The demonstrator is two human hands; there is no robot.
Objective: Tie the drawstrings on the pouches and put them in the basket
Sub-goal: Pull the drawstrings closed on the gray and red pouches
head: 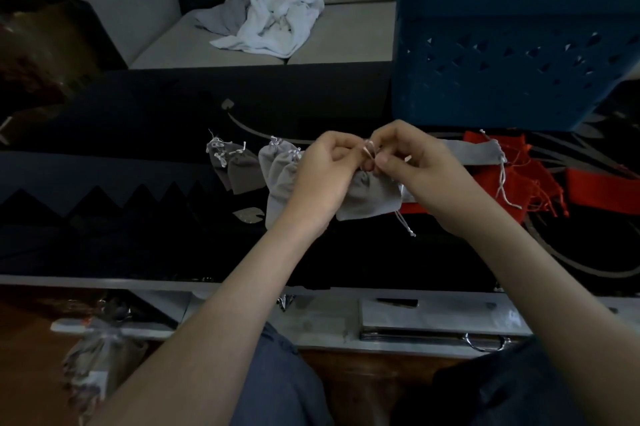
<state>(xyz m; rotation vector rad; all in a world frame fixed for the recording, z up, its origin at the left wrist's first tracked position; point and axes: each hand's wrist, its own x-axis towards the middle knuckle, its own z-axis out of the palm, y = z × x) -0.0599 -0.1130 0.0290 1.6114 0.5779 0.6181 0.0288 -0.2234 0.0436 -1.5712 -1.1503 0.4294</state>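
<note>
Head view: the left hand (322, 176) and right hand (415, 169) meet over the dark worktop (138, 217). Each pinches the drawstring (369, 150) at the mouth of a grey pouch (370, 197), which hangs between them just above the surface. A small loop shows between the fingertips, so the knot looks half made. Tied pouches (277, 172) lie just left of the hands. Red pouches (519, 183) with loose strings lie to the right. The blue basket (502, 54) stands behind those, at the far right.

The thin cord could slip from either pinch before the loop is pulled through, leaving a slack knot. The trailing end (407, 224) below the pouch might also catch among the red pouches' strings.

No brand, label or writing can be read anywhere.
</note>
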